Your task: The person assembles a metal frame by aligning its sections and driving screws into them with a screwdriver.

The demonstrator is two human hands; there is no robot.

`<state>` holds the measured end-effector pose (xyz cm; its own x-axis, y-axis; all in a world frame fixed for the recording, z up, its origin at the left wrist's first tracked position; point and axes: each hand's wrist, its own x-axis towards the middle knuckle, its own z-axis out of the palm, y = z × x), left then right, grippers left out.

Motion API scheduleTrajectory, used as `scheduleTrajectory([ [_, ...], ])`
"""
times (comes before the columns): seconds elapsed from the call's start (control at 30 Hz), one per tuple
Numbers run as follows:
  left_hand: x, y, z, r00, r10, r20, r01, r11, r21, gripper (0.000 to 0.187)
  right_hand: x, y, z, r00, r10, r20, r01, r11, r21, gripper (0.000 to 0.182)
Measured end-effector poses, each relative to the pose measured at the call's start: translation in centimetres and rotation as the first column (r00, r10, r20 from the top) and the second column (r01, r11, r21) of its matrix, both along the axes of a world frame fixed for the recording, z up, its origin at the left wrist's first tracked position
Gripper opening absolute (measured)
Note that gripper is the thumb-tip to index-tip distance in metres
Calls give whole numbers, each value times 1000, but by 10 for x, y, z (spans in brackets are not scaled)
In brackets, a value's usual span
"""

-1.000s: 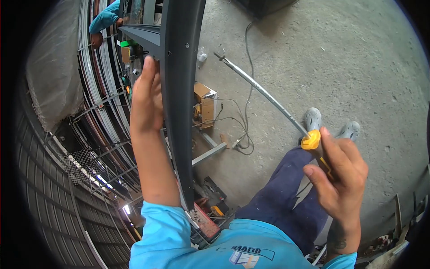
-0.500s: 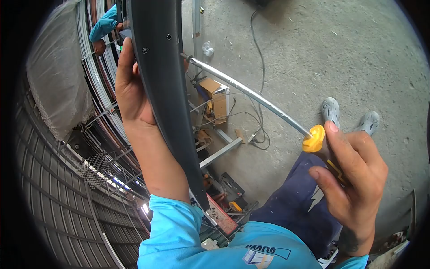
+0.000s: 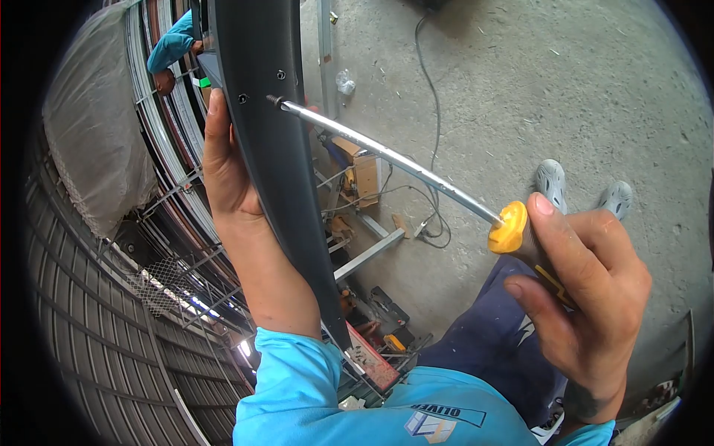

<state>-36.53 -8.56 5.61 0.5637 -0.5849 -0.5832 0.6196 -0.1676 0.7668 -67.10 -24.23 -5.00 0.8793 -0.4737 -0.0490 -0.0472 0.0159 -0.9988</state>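
A long, dark, curved panel runs from the top of the view down toward my body. My left hand grips its left edge, thumb up along the side and fingers wrapped behind, mostly hidden. Two small holes show in the panel's upper face. My right hand is closed around the yellow-and-dark handle of a screwdriver, thumb and forefinger near the collar. On the tip of its long shaft sits a dark screw, overlapping the panel face just right of the lower hole.
Another person's blue sleeve shows at upper left, beside racks of long profiles. Below the panel are a metal frame, a cardboard box and a red tray. A cable lies across the concrete floor.
The screwdriver and screw have moved left, from the panel's right edge to over its face near the holes. My left hand has shifted slightly down and right.
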Motion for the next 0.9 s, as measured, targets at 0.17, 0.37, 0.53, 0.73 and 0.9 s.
scheduleTrajectory([
  [0.17,12,3,2,997,-55,-51,56,998,12,81,10,4,6,999,-31,-21,28,991,-134,62],
  [0.37,21,10,3,995,-97,-5,97,995,39,84,18,8,11,998,-55,-17,52,989,-136,63],
  [0.53,16,5,1,996,-87,-10,87,996,7,83,27,11,17,990,-136,47,141,979,-146,63],
  [0.73,14,0,2,989,-136,-60,134,990,-38,80,27,7,19,998,-62,-11,59,985,-164,64],
  [0.9,13,3,2,996,-85,3,85,996,-26,77,39,12,31,987,-156,30,158,977,-143,64],
])
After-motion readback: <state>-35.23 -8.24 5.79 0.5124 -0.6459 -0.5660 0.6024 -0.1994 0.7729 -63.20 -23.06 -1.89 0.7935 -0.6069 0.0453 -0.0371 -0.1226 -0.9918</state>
